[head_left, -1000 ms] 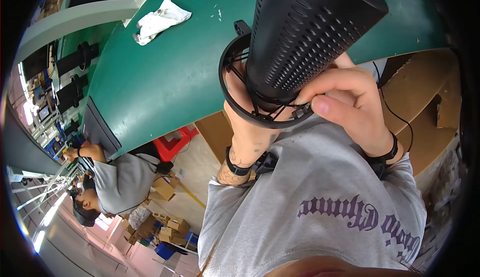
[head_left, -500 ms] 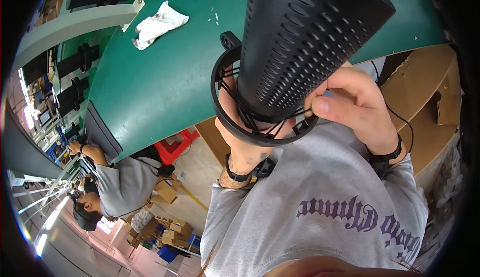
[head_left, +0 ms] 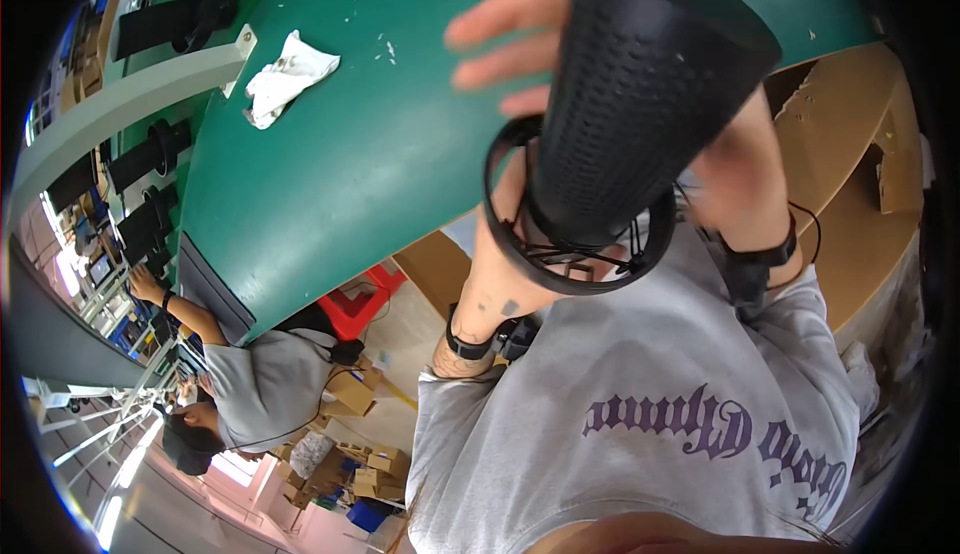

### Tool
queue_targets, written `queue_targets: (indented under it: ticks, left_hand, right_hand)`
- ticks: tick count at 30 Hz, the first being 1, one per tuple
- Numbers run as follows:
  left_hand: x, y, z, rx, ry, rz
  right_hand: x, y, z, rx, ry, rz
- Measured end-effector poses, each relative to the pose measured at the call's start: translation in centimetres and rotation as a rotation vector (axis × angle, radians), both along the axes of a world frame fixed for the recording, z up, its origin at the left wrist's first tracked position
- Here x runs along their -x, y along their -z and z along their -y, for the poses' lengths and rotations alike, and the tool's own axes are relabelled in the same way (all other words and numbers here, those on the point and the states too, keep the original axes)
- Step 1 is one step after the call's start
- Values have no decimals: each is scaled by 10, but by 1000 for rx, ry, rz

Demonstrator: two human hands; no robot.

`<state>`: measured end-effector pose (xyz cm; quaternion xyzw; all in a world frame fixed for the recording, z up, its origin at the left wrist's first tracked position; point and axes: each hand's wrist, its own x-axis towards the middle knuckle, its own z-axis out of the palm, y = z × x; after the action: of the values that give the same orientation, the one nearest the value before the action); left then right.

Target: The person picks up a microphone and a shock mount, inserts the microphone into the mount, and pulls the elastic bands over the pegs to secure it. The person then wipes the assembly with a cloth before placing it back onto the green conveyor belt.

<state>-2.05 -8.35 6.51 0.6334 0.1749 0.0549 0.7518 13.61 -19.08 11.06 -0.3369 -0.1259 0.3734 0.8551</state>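
In the head view, the only one to go by, held the black perforated cylinder point(head_left: 640, 94) in the air over the near edge of the green table point(head_left: 370, 164), tilted, upper end toward the camera, lower end inside the black ring point(head_left: 560, 281). Kept the left hand point(head_left: 503, 279) low beneath the ring, apparently closed on the cylinder's lower end, but mostly hidden; could not make out the placing of its fingertips. Changed most on the right: half a second earlier, pinched with thumb and finger at the ring's right edge, beside the thin black cords point(head_left: 565, 252); by this moment, had let go there and carried the right hand point(head_left: 735, 169) up behind the cylinder, fingers point(head_left: 515, 59) stretched, spread and blurred past its left side, apparently clasping nothing. Could not tell contact from mere passing there, given the hidden palm. Seemed also to have turned the cylinder about its own length, losing the long slots from sight. Left the cords strung within the ring, and the white cloth point(head_left: 290, 74) lying well apart on the table. Judging from this, gave up close finger work at the ring for handling the whole piece, cylinder and ring together.
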Motion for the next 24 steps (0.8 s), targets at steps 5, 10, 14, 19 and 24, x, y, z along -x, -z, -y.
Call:
queue_targets:
  ticks: [5,10,14,19,24]
  left_hand:
    - [-9,-28,-49,-324,367,-400]
    - [-10,-41,-57,-467,-134,171]
    - [-22,-62,-50,-699,374,-44]
    - [-33,-70,-58,-422,731,-427]
    - [-64,-99,-55,188,673,-976]
  right_hand:
    - [0,7,4,85,10,50]
    - [0,11,-1,169,-25,137]
    - [-2,13,-6,229,-74,219]
    - [-3,19,-6,321,-110,324]
    - [-8,25,-11,298,-123,371]
